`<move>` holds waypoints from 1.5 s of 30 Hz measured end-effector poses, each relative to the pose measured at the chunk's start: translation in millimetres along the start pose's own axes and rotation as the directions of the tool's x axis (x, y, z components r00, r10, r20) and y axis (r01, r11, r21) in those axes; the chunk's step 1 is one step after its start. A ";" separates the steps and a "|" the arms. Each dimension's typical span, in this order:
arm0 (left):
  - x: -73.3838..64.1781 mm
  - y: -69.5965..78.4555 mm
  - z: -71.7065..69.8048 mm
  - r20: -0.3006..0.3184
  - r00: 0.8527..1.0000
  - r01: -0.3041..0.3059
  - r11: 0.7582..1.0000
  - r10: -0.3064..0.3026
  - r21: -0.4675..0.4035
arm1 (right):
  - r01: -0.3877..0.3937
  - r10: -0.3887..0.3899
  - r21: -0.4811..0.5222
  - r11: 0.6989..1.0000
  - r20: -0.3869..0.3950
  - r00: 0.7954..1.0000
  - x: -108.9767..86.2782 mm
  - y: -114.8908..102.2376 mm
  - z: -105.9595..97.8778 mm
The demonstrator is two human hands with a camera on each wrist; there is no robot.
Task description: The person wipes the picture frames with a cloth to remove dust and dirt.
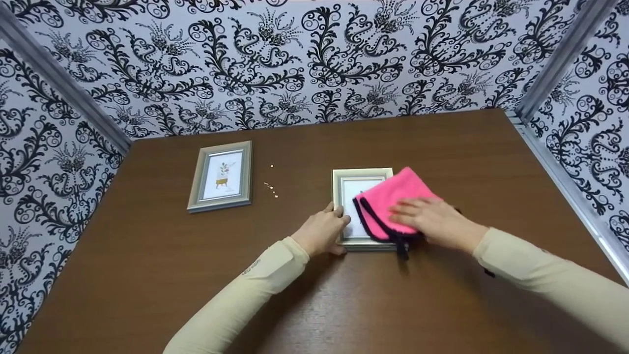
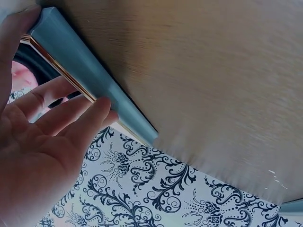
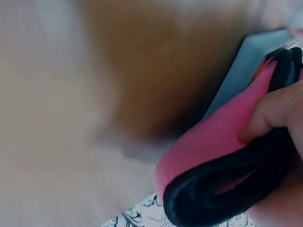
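Observation:
My left hand (image 1: 322,228) grips the left side of a pale picture frame (image 1: 337,184) lying on the table. In the left wrist view, the thumb is at one corner and fingertips (image 2: 101,109) rest on the frame's silvery rim (image 2: 80,59). A folded pink cloth (image 1: 381,196) with black edging covers much of the picture's right side. On top of it lies my right hand (image 1: 432,219), holding it against the frame. The right wrist view shows the thumb (image 3: 270,116) pressed into the cloth's folded edge (image 3: 213,142); the other fingers are mostly hidden there.
Another framed picture (image 1: 221,177), with a plant in a yellow pot, lies to the left on the brown table (image 1: 147,255). Small pale crumbs (image 1: 271,189) are scattered between the two frames. Patterned walls (image 1: 275,64) enclose the table at the back and sides.

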State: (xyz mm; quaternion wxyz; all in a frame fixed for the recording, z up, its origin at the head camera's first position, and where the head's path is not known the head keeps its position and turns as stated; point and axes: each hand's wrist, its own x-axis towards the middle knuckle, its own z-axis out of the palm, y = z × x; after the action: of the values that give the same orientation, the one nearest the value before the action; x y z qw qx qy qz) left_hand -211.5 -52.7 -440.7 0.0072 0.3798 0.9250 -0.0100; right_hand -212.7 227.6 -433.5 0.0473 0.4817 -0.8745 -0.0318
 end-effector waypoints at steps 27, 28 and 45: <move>0.9 4.3 -2.8 -0.010 1.000 0.010 1.000 -0.010 -0.015 | -0.170 0.161 0.113 0.979 0.080 0.984 14.8 -0.3 -2.0; 0.9 4.2 -3.2 -0.012 1.000 0.009 1.000 -0.009 -0.014 | -0.152 0.144 0.115 0.982 0.077 0.987 11.2 -5.2 -4.3; 1.5 1.0 -5.9 0.014 1.000 0.002 0.999 -0.001 -0.051 | -0.102 0.099 0.109 0.989 0.035 0.995 9.0 -16.5 -21.8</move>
State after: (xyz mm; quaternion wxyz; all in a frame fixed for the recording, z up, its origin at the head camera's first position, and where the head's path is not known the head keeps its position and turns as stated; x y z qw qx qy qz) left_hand -211.9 -50.8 -434.8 0.0232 0.3786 0.9252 0.0109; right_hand -201.2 211.0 -413.0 0.0091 0.4385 -0.8986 0.0121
